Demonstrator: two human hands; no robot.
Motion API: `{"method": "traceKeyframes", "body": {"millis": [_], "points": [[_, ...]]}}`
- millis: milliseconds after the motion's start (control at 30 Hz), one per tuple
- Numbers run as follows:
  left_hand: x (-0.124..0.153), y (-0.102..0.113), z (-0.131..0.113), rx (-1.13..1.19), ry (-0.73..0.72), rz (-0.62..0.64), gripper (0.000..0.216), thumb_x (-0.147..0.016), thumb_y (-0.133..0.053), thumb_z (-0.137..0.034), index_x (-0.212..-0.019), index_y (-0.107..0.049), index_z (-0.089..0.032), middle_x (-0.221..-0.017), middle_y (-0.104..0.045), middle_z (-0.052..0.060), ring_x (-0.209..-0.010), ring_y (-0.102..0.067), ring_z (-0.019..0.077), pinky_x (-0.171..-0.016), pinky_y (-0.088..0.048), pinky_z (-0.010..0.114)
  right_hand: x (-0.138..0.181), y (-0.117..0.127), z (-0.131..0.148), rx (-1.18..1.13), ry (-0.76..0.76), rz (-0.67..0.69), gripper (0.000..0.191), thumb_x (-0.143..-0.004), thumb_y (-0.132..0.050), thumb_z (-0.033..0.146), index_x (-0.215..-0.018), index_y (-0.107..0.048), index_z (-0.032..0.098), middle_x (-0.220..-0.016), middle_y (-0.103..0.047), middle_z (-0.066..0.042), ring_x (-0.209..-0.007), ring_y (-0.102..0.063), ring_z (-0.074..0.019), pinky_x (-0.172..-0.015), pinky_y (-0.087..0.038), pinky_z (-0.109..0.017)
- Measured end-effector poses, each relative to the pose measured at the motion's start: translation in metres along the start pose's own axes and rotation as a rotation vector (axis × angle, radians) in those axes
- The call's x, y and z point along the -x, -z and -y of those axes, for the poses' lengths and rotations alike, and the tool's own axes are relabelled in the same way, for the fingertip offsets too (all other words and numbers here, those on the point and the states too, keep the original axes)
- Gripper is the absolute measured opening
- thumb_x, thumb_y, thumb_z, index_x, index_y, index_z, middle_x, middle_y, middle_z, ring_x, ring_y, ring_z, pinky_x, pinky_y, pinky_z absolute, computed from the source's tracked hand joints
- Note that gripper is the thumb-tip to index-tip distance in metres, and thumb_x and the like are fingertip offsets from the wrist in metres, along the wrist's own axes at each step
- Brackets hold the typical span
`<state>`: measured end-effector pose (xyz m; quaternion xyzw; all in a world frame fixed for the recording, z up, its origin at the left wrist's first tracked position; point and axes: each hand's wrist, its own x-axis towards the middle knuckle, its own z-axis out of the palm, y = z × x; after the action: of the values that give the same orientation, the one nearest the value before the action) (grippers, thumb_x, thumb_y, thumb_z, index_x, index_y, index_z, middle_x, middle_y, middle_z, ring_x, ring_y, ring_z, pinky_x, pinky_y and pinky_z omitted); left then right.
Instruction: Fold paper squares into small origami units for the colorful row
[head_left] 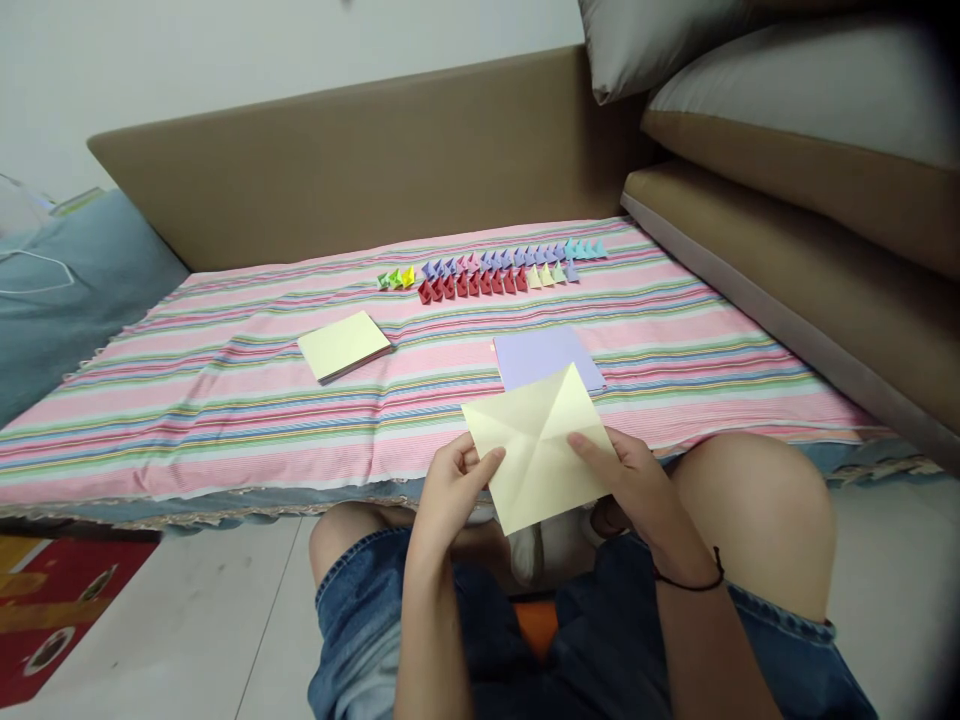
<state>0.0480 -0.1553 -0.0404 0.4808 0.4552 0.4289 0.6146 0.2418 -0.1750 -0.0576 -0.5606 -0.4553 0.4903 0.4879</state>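
A pale yellow square of paper (536,450) with diagonal creases is spread out above my lap. My left hand (457,480) pinches its left edge, thumb on top and fingers beneath. At the right edge, my right hand (626,470) grips the same sheet, its thumb lying on the face. Just beyond the sheet, partly covered by it, lies a stack of lavender paper (547,355). A thicker stack of pale yellow paper (345,345) rests farther left.
Folded paper pieces stand in rows on the striped cloth (247,400): red ones (474,286), lavender ones (521,258), blue ones (585,250) and green and yellow ones (396,279). Cushions (810,90) border the right. A red box (67,610) sits on the floor at left.
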Motion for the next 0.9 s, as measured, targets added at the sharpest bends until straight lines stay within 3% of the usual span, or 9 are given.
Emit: {"method": "traceKeyframes", "body": {"millis": [100, 233, 367, 533, 633, 767, 900], "points": [[0.001, 0.005, 0.0, -0.026, -0.037, 0.02, 0.032, -0.074, -0.067, -0.034, -0.099, -0.065, -0.013, -0.081, -0.072, 0.007, -0.067, -0.065, 0.0163, -0.059, -0.048, 0.024, 0.001, 0.005, 0.001, -0.061, -0.023, 0.047, 0.03, -0.078, -0.061, 0.044, -0.095, -0.07, 0.021, -0.08, -0.072, -0.001, -0.068, -0.063, -0.0202, -0.054, -0.048, -0.027], [0.002, 0.013, -0.001, -0.006, -0.09, 0.053, 0.031, -0.077, -0.065, -0.031, -0.103, -0.064, -0.014, -0.092, -0.071, 0.009, -0.076, -0.066, 0.0178, -0.068, -0.049, 0.025, 0.001, 0.01, 0.0, -0.227, -0.054, 0.122, 0.033, -0.078, -0.062, 0.04, -0.108, -0.065, 0.026, -0.09, -0.072, -0.001, -0.069, -0.065, -0.019, -0.058, -0.05, -0.027], [0.002, 0.017, -0.001, -0.003, -0.123, 0.026, 0.027, -0.078, -0.064, -0.03, -0.1, -0.064, -0.014, -0.087, -0.069, 0.007, -0.075, -0.063, 0.0159, -0.068, -0.047, 0.024, 0.0, 0.01, -0.001, -0.311, -0.042, 0.124, 0.04, -0.078, -0.062, 0.038, -0.115, -0.06, 0.024, -0.087, -0.072, -0.003, -0.069, -0.066, -0.0195, -0.057, -0.051, -0.028], [0.0, 0.017, 0.001, 0.011, -0.15, -0.097, 0.038, -0.075, -0.068, -0.028, -0.108, -0.053, -0.02, -0.063, -0.062, -0.004, -0.058, -0.056, 0.0095, -0.058, -0.042, 0.019, 0.001, 0.006, 0.004, -0.278, -0.006, 0.07, 0.073, -0.078, -0.062, 0.037, -0.142, -0.028, 0.028, -0.067, -0.07, 0.001, -0.05, -0.061, -0.0169, -0.049, -0.05, -0.028], [-0.001, 0.016, 0.0, 0.055, -0.136, -0.119, 0.044, -0.073, -0.069, -0.029, -0.112, -0.048, -0.023, -0.061, -0.063, -0.005, -0.057, -0.056, 0.0098, -0.059, -0.043, 0.019, 0.003, 0.004, 0.008, -0.273, 0.057, 0.062, 0.078, -0.079, -0.06, 0.037, -0.145, -0.018, 0.032, -0.072, -0.072, 0.002, -0.048, -0.059, -0.0151, -0.05, -0.049, -0.027], [0.0, 0.013, -0.001, 0.125, -0.071, -0.07, 0.04, -0.073, -0.069, -0.033, -0.108, -0.057, -0.021, -0.08, -0.07, 0.002, -0.069, -0.063, 0.0147, -0.064, -0.047, 0.023, 0.003, 0.003, 0.007, -0.262, 0.04, 0.082, 0.079, -0.079, -0.061, 0.04, -0.145, -0.019, 0.033, -0.091, -0.073, -0.001, -0.062, -0.064, -0.018, -0.057, -0.05, -0.03], [-0.001, 0.005, 0.004, 0.224, 0.033, -0.03, 0.035, -0.073, -0.068, -0.039, -0.098, -0.067, -0.014, -0.088, -0.072, 0.009, -0.075, -0.066, 0.0207, -0.066, -0.049, 0.028, -0.001, 0.0, 0.001, -0.253, 0.031, 0.135, 0.053, -0.079, -0.061, 0.04, -0.129, -0.049, 0.026, -0.093, -0.072, -0.002, -0.077, -0.066, -0.0194, -0.067, -0.051, -0.03]]}}
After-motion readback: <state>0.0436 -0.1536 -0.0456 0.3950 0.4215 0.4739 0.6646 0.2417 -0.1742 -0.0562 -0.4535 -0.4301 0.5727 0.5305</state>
